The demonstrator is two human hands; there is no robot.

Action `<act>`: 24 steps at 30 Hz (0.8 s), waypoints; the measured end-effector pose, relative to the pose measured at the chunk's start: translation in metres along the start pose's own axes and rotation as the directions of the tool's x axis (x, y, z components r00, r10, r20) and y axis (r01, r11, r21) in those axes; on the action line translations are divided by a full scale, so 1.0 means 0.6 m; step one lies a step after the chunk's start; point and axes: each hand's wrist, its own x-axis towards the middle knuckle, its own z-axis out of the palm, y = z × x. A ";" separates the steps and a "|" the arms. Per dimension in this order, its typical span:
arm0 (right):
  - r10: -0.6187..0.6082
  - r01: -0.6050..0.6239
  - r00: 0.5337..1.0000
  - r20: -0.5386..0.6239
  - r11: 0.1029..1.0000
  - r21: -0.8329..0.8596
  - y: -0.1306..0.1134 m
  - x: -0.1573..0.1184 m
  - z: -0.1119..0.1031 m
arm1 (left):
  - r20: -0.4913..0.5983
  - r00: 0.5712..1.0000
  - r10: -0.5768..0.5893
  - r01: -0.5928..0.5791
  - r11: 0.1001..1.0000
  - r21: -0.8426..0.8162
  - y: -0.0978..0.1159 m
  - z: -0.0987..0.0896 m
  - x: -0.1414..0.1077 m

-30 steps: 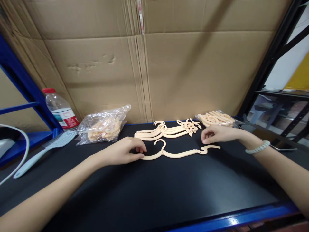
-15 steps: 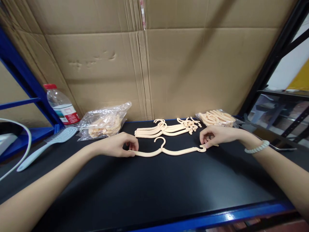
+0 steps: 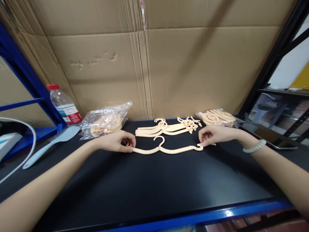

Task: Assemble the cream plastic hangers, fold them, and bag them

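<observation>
A cream plastic clothes hanger [image 3: 176, 150] lies across the black tabletop in front of me, its hook pointing away. My left hand [image 3: 120, 141] pinches the hanger's left tip between thumb and fingers. At the other end, my right hand [image 3: 209, 135] is closed on a small cream hook piece [image 3: 199, 147] that meets the hanger's right tip; whether the two are joined I cannot tell. Just behind lie several more hangers [image 3: 151, 130] in a nested row, with a pile of small hook pieces [image 3: 191, 124] over their right ends.
Clear plastic bags with cream hangers [image 3: 106, 124] and more cream parts [image 3: 216, 117] stand at the back left and back right. On the left are a pale blue hairbrush [image 3: 55, 141], a red-capped bottle [image 3: 66, 108] and a white cable [image 3: 33, 141]. A tablet-like device [image 3: 265, 137] lies at right.
The hanger and both hands have shifted slightly left and away from me in the view. Both hands keep their grips.
</observation>
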 end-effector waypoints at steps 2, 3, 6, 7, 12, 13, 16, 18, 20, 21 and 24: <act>-0.007 0.007 1.000 -0.006 1.000 -0.007 0.002 0.001 -0.001 | -0.020 1.000 -0.010 0.009 1.000 -0.006 0.000 0.003 0.003; -0.019 0.019 0.999 -0.043 1.000 -0.014 0.004 0.002 -0.001 | -0.066 0.998 -0.018 0.018 1.000 -0.007 -0.001 0.006 0.006; -0.071 0.064 0.960 -0.272 0.997 -0.034 0.008 0.011 0.003 | -0.337 0.941 -0.034 0.041 0.999 0.015 -0.006 0.022 0.019; -0.081 0.073 0.934 -0.347 0.997 -0.038 0.009 0.015 0.005 | -0.433 0.901 -0.024 0.041 0.999 0.031 -0.009 0.029 0.023; -0.080 0.039 0.901 -0.427 0.994 -0.104 0.012 0.033 0.024 | -0.637 0.771 0.021 0.037 0.996 0.078 -0.021 0.058 0.039; -0.089 0.044 0.904 -0.419 0.992 -0.115 0.013 0.036 0.028 | -0.644 0.765 0.021 0.038 0.996 0.078 -0.024 0.061 0.041; -0.112 0.069 0.908 -0.404 0.990 -0.121 0.014 0.042 0.036 | -0.652 0.758 0.030 0.026 0.997 0.077 -0.031 0.066 0.043; -0.109 0.068 0.910 -0.401 0.991 -0.116 0.014 0.044 0.038 | -0.647 0.762 0.037 0.015 0.997 0.074 -0.035 0.068 0.044; -0.104 0.065 0.911 -0.398 0.992 -0.112 0.014 0.045 0.039 | -0.642 0.765 0.041 0.006 0.997 0.071 -0.038 0.070 0.044; -0.106 0.066 0.912 -0.396 0.991 -0.113 0.014 0.046 0.039 | -0.641 0.766 0.042 0.004 0.997 0.071 -0.039 0.070 0.044; -0.110 0.065 0.912 -0.395 0.990 -0.127 0.014 0.046 0.039 | -0.639 0.768 0.042 0.003 0.998 0.070 -0.038 0.070 0.043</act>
